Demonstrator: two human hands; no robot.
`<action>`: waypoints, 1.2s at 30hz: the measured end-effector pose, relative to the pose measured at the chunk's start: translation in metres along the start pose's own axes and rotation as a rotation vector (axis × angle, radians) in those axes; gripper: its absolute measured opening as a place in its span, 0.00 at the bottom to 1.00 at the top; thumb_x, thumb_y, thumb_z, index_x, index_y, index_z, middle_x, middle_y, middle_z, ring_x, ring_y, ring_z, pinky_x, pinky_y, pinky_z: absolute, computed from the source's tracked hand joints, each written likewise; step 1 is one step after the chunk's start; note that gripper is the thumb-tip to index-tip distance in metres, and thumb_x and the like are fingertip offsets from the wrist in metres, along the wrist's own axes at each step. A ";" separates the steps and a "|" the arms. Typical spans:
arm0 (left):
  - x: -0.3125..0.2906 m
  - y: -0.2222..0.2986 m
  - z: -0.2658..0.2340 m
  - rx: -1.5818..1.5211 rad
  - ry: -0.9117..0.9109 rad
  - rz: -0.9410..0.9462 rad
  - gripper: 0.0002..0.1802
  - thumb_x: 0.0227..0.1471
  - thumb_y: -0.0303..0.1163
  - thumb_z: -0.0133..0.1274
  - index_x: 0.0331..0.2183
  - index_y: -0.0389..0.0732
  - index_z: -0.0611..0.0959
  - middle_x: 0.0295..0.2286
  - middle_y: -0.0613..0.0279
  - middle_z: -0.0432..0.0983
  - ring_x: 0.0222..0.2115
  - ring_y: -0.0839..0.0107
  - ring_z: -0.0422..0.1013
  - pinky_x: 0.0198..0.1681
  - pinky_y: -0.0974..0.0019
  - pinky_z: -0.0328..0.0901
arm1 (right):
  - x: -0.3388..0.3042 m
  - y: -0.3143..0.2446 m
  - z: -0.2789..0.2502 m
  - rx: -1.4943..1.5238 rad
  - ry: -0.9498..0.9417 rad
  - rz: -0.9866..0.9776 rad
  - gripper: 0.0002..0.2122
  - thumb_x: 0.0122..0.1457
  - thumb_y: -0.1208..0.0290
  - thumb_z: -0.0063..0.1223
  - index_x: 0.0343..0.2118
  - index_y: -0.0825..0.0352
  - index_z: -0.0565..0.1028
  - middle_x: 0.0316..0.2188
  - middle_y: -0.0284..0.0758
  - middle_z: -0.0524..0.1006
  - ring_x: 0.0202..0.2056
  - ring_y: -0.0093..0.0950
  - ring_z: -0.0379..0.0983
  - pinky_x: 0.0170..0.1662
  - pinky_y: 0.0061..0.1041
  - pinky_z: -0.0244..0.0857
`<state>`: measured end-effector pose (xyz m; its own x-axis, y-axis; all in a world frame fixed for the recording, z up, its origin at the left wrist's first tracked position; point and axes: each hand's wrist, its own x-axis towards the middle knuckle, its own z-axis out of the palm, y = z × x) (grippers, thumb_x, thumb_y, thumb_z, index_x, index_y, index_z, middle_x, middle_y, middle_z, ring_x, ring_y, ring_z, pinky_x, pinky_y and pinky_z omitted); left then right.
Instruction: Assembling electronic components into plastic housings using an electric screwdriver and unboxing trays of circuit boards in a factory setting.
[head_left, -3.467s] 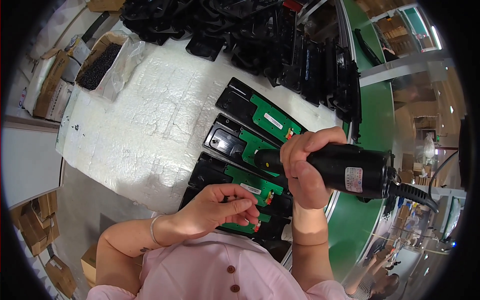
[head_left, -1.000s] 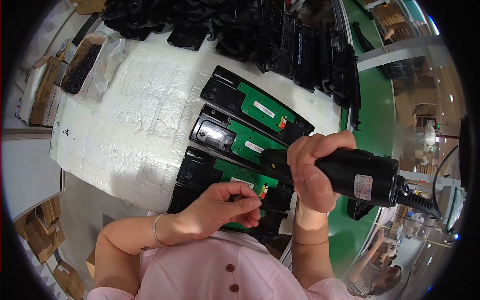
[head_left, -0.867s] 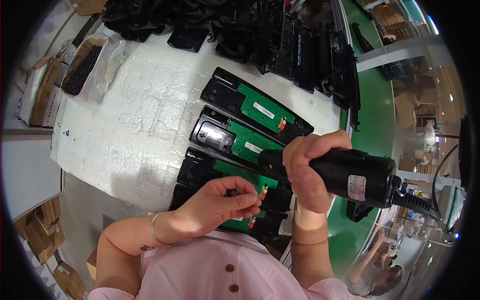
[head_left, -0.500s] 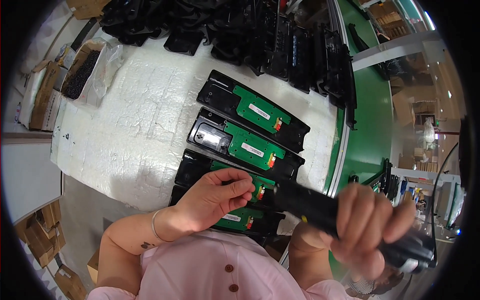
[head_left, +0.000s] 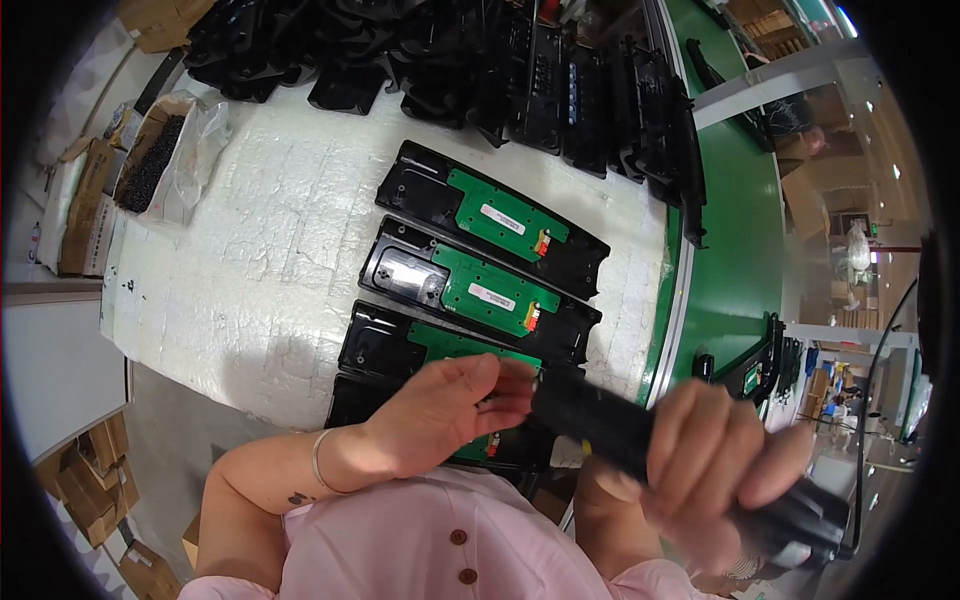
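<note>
The right hand (head_left: 712,462) wraps round a black power screwdriver (head_left: 598,420), its tip beside the half-curled left hand (head_left: 432,412), whose contents I can't tell. Below, black panels (head_left: 415,188) line the white-covered bench (head_left: 270,250); cardboard boxes (head_left: 88,478) crowd the floor (head_left: 178,425).

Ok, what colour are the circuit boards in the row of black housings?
The circuit boards are green; the head view shows them best.
</note>
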<state>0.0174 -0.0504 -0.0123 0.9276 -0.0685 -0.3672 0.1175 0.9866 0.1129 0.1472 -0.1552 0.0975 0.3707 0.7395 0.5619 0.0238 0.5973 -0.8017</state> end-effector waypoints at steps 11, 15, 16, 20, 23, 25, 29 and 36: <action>-0.002 0.013 -0.008 0.282 -0.001 -0.179 0.15 0.56 0.31 0.34 0.42 0.32 0.66 0.34 0.51 0.70 0.37 0.64 0.69 0.42 0.66 0.64 | 0.010 0.075 -0.033 -0.113 0.369 0.065 0.12 0.42 0.82 0.45 0.31 0.68 0.60 0.14 0.32 0.63 0.13 0.20 0.56 0.18 0.20 0.54; -0.004 0.014 -0.006 0.281 -0.010 -0.133 0.10 0.55 0.30 0.36 0.37 0.37 0.68 0.30 0.53 0.71 0.34 0.67 0.71 0.36 0.71 0.66 | 0.011 0.078 -0.033 -0.113 0.366 0.085 0.11 0.42 0.82 0.45 0.30 0.68 0.60 0.14 0.32 0.63 0.13 0.20 0.56 0.18 0.19 0.54; -0.004 0.014 -0.006 0.281 -0.011 -0.134 0.10 0.55 0.30 0.36 0.37 0.37 0.68 0.30 0.53 0.71 0.34 0.67 0.71 0.36 0.71 0.66 | 0.012 0.078 -0.033 -0.109 0.352 0.086 0.11 0.42 0.82 0.45 0.30 0.68 0.60 0.14 0.32 0.63 0.13 0.20 0.57 0.18 0.19 0.54; -0.004 0.016 -0.008 0.359 0.016 -0.082 0.08 0.52 0.29 0.43 0.35 0.36 0.72 0.30 0.56 0.72 0.32 0.70 0.70 0.35 0.72 0.66 | 0.016 0.078 -0.022 -0.259 0.399 0.158 0.09 0.39 0.76 0.43 0.28 0.66 0.61 0.11 0.29 0.58 0.12 0.19 0.51 0.19 0.19 0.50; -0.003 0.017 -0.008 0.360 0.051 -0.036 0.09 0.50 0.30 0.48 0.33 0.35 0.75 0.30 0.58 0.72 0.32 0.72 0.70 0.36 0.73 0.66 | 0.017 0.079 -0.021 -0.266 0.387 0.165 0.09 0.40 0.76 0.43 0.27 0.67 0.60 0.11 0.29 0.58 0.11 0.19 0.52 0.18 0.19 0.50; -0.002 0.017 -0.008 0.323 0.078 -0.025 0.08 0.49 0.29 0.49 0.33 0.35 0.75 0.30 0.59 0.72 0.31 0.73 0.70 0.35 0.74 0.66 | 0.017 0.079 -0.020 -0.262 0.375 0.188 0.09 0.39 0.77 0.43 0.26 0.67 0.60 0.11 0.29 0.59 0.11 0.19 0.52 0.17 0.19 0.50; 0.000 0.017 -0.011 0.213 0.102 0.005 0.09 0.50 0.29 0.48 0.34 0.36 0.75 0.30 0.60 0.73 0.31 0.74 0.70 0.36 0.75 0.65 | 0.017 0.081 -0.022 -0.272 0.362 0.194 0.09 0.39 0.77 0.42 0.27 0.67 0.60 0.11 0.29 0.59 0.12 0.19 0.52 0.17 0.19 0.49; 0.009 0.013 -0.006 0.074 0.059 0.039 0.09 0.50 0.30 0.47 0.34 0.37 0.75 0.29 0.62 0.72 0.30 0.75 0.69 0.35 0.76 0.65 | 0.016 0.005 -0.007 0.028 0.126 -0.044 0.14 0.41 0.77 0.56 0.27 0.61 0.61 0.10 0.27 0.67 0.10 0.20 0.62 0.13 0.18 0.53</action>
<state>0.0246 -0.0372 -0.0196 0.9100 -0.0193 -0.4143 0.1094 0.9747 0.1949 0.1600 -0.1426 0.1017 0.4834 0.6687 0.5650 0.0177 0.6378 -0.7700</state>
